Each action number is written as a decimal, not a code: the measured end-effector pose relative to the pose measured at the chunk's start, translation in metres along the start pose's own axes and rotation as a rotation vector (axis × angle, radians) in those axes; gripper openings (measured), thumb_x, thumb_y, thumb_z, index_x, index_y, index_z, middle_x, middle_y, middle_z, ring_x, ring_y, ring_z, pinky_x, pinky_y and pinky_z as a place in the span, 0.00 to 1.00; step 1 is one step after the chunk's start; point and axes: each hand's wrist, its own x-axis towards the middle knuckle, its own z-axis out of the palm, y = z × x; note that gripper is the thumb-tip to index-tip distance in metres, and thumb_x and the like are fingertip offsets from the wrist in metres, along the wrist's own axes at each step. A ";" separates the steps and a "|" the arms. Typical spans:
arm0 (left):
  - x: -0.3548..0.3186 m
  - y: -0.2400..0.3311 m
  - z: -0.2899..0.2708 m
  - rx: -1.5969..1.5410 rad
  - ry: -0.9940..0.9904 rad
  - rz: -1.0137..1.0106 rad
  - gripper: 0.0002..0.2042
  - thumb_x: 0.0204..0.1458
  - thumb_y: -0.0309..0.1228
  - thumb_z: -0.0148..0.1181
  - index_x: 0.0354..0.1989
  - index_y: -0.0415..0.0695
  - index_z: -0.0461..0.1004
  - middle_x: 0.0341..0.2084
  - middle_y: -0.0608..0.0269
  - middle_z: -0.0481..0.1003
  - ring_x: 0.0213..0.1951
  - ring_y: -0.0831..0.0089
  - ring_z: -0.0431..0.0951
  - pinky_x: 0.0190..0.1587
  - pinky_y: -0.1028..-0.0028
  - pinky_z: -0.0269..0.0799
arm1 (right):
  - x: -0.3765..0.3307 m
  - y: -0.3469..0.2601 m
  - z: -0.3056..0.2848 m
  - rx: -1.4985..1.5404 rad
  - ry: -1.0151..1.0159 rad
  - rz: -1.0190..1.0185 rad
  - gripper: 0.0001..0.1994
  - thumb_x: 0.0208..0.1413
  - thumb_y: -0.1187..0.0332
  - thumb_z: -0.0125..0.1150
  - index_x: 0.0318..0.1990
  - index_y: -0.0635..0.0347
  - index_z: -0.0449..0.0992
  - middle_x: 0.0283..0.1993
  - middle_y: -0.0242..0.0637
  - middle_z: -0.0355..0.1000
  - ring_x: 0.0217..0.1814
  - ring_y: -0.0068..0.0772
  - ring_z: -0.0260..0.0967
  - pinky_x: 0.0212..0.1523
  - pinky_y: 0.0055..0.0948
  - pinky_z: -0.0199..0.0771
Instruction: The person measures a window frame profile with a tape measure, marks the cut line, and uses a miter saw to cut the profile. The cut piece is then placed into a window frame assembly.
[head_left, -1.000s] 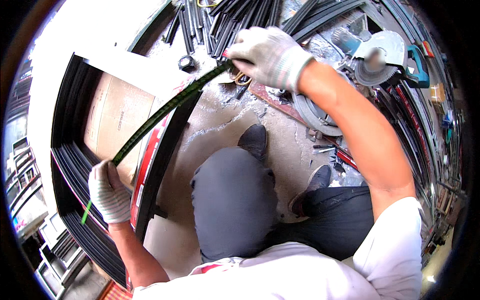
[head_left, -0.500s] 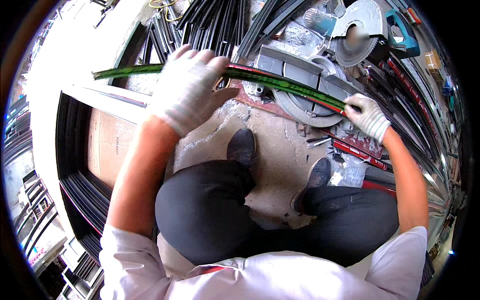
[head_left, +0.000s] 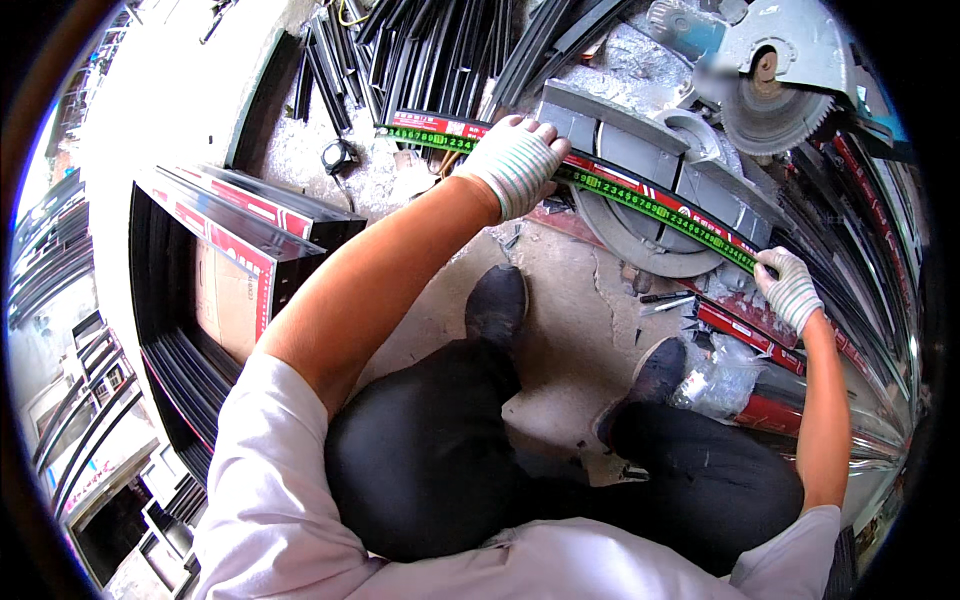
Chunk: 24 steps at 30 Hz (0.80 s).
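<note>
Both my hands wear white knitted gloves with green-grey stripes. Stretched between them is a green tape measure blade (head_left: 640,204) with black markings, lying along a slim black profile with a red label strip (head_left: 668,197). My left hand (head_left: 512,165) is closed over blade and profile, left of their middle, palm down. At the right end my right hand (head_left: 792,288) pinches them between thumb and fingers. The length slants across in front of the grey mitre saw base (head_left: 640,235). Near its left end a small black-and-silver case (head_left: 338,155) lies on the floor; whether it joins the blade I cannot tell.
The saw's round blade (head_left: 775,112) stands at the far right. Black profiles (head_left: 430,60) are heaped at the back. To the left, red-labelled profiles (head_left: 265,240) lean by a dark-framed carton (head_left: 222,290). A marker (head_left: 667,297) and crumpled plastic (head_left: 718,378) lie by my right shoe.
My left hand has moved right, closer to my right hand. The green blade's left end has shifted right, and its markings are now sharp. The view has shifted slightly.
</note>
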 end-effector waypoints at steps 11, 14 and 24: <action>0.023 -0.028 0.029 0.031 -0.068 -0.031 0.28 0.47 0.43 0.74 0.55 0.45 0.76 0.50 0.55 0.76 0.56 0.54 0.75 0.64 0.59 0.66 | 0.024 0.015 0.026 0.034 -0.025 0.011 0.08 0.56 0.73 0.64 0.42 0.64 0.83 0.38 0.48 0.79 0.40 0.47 0.78 0.46 0.38 0.77; 0.022 -0.029 0.029 0.037 -0.074 -0.048 0.27 0.46 0.43 0.75 0.54 0.45 0.76 0.48 0.54 0.76 0.55 0.54 0.75 0.62 0.60 0.68 | 0.025 0.016 0.028 0.023 -0.044 0.044 0.08 0.55 0.73 0.64 0.41 0.63 0.83 0.38 0.48 0.79 0.41 0.48 0.78 0.46 0.38 0.77; 0.010 -0.043 0.026 0.003 -0.130 -0.234 0.29 0.48 0.41 0.74 0.57 0.45 0.72 0.52 0.53 0.75 0.57 0.53 0.76 0.60 0.59 0.72 | 0.032 0.011 0.029 0.000 -0.074 0.040 0.08 0.56 0.71 0.63 0.41 0.63 0.83 0.38 0.49 0.78 0.41 0.48 0.78 0.46 0.40 0.77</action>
